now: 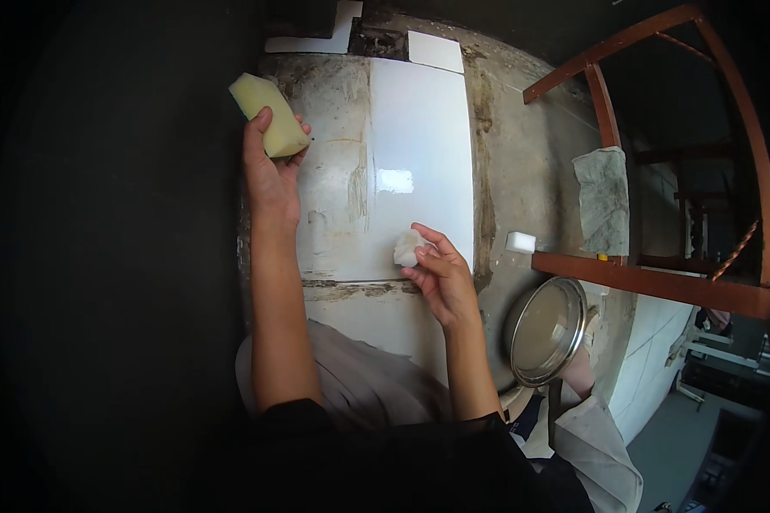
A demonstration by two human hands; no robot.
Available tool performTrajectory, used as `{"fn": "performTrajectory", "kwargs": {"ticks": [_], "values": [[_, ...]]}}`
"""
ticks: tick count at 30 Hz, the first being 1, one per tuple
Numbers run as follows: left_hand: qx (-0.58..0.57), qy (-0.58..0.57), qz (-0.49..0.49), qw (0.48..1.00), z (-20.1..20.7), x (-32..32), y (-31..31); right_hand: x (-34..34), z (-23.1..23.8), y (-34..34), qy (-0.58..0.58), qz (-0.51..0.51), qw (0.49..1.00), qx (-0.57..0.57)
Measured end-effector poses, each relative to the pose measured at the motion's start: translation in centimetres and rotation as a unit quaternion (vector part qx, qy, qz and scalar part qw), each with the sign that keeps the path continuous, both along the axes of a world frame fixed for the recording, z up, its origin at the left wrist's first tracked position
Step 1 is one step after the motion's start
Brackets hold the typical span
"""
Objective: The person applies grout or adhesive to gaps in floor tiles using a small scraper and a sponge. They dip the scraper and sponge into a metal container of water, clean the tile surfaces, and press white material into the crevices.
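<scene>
My left hand [274, 186] is closed around a thick yellow sponge [263, 101], with a sliver of green along its left edge. The sponge is held up over the far left of a tiled surface. In the fingertips of my right hand [447, 286] is a small, ragged white lump [407, 248]; I cannot tell whether it is a worn sponge piece or wadded paper. Below that hand lies a tiled slab, with a glossy white strip [423, 120] on its right and a dull, brown-stained strip [332, 184] on its left.
To the right stands a round metal basin [541, 333] holding cloudy water. A small white block [520, 242] lies near a reddish-brown frame [659, 280], over which hangs a damp grey cloth [601, 201]. White tile pieces [436, 51] lie at the far edge. Darkness fills the left.
</scene>
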State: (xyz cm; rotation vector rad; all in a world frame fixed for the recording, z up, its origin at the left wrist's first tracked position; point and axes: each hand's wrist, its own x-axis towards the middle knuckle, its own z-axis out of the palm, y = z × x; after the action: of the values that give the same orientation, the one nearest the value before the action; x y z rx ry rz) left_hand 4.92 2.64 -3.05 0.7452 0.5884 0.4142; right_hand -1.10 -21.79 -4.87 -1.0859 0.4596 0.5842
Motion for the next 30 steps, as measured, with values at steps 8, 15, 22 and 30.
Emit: {"fn": "performTrajectory", "kwargs": {"ticks": [8, 15, 22, 30], "values": [[0.008, 0.006, -0.003, 1.000, 0.2, 0.1, 0.0, 2.0, -1.9, -3.1, -0.185, -0.005, 0.895, -0.406], [0.016, 0.013, -0.004, 1.000, 0.2, 0.0, 0.3, 0.9, -2.6, 1.4, -0.273, 0.111, 0.807, -0.511], [0.008, 0.012, -0.013, 1.000, 0.0, 0.2, 0.0, -3.7, -1.6, 4.9, -0.144, 0.209, 0.945, -0.207], [-0.001, 0.009, -0.028, 1.000, -0.7, 0.3, -0.5, -4.8, 2.7, -10.4, -0.202, -0.150, 0.929, -0.272]]}}
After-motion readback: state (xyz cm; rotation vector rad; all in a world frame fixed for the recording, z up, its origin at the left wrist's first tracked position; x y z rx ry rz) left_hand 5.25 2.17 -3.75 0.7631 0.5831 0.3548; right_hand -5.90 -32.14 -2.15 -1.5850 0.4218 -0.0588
